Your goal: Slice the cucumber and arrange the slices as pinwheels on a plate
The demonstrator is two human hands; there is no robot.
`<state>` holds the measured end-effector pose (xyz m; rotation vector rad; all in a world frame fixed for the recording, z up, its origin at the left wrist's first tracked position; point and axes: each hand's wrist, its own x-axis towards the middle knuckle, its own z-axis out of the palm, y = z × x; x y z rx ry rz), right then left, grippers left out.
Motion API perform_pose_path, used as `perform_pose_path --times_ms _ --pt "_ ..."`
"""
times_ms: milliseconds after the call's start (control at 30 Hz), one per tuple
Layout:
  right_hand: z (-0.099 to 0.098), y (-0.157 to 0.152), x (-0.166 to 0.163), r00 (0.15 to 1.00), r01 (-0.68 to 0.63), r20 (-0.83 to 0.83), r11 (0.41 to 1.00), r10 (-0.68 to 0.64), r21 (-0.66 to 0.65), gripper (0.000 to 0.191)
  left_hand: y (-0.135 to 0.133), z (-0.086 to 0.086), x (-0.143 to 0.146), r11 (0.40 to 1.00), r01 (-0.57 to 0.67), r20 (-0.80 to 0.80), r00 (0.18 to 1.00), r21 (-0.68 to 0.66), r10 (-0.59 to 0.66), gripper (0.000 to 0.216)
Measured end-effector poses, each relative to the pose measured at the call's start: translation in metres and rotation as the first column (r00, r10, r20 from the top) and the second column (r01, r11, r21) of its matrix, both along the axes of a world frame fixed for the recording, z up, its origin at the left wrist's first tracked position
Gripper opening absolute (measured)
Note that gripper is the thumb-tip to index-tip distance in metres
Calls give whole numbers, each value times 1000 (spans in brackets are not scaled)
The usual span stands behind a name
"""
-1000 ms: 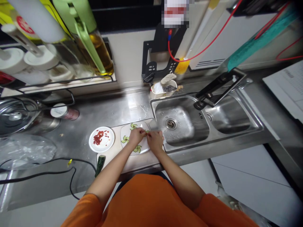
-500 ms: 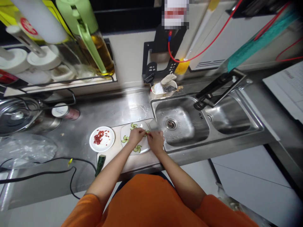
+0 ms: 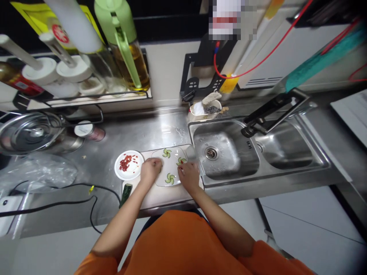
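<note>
While the left hand [image 3: 151, 170] rests curled at the left edge of the plate [image 3: 168, 165], the right hand [image 3: 189, 176] has its fingertips bunched beside the slices on the right. Whether either hand pinches anything, I can't make out. Pale and glossy, square with rounded corners, the plate lies on a board [image 3: 163, 194] on the steel tabletop [image 3: 137, 135]. Thin cucumber slices [image 3: 170, 178], light green with dark rims, fan out on it in small pinwheels at top, right and bottom; the right one bears a touch of red. Left of it stands a round white dish [image 3: 122, 175] of red bits [image 3: 125, 164].
</note>
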<state>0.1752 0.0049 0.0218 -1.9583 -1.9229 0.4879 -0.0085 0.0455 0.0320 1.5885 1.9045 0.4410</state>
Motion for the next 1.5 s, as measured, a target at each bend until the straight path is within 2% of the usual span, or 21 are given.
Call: perform_pose_path --times_ms 67,167,300,533,667,767,867,933,1000,1067,1233,1500 --pt "-2 -2 -6 999 -48 -9 998 48 41 12 -5 3 -30 995 -101 -126 987 -8 99 23" --pt "-3 -3 -14 993 -112 -26 989 115 99 11 -8 6 -72 968 -251 -322 919 -32 228 28" --pt "-2 -3 -20 983 -175 -37 978 181 115 13 -6 2 -105 917 -395 -432 837 -53 336 29" --pt "1 -4 -24 979 -202 -24 976 205 81 13 2 -11 -115 903 -421 -451 824 -86 342 31" --pt "0 -6 -23 983 -181 -28 981 184 71 14 2 -5 -121 901 -427 -415 835 -74 362 32" --pt "0 -7 -22 985 -170 -25 984 171 46 13 -5 1 -119 902 -427 -313 866 -60 390 29" --pt "2 -5 -18 988 -152 -14 988 153 18 14 -20 2 -100 935 -352 -115 931 -47 345 25" --pt "3 -4 -15 990 -142 -10 990 142 0 15 -32 -1 -78 976 -216 69 974 -17 217 23" --pt "4 -2 -12 989 -145 -15 989 144 -20 15 -43 -7 -53 996 -90 218 972 -12 91 21" --pt "4 -3 -11 984 -177 -32 983 175 -47 15 -51 -11 -30 1000 -9 293 956 -19 15 19" --pt "1 -12 -11 963 -268 -52 957 264 -114 17 -59 -17 0 995 86 329 942 -44 -67 17" --pt "0 -23 -13 963 -263 -10 940 268 -219 19 -61 -20 7 975 213 239 952 -60 -194 17"
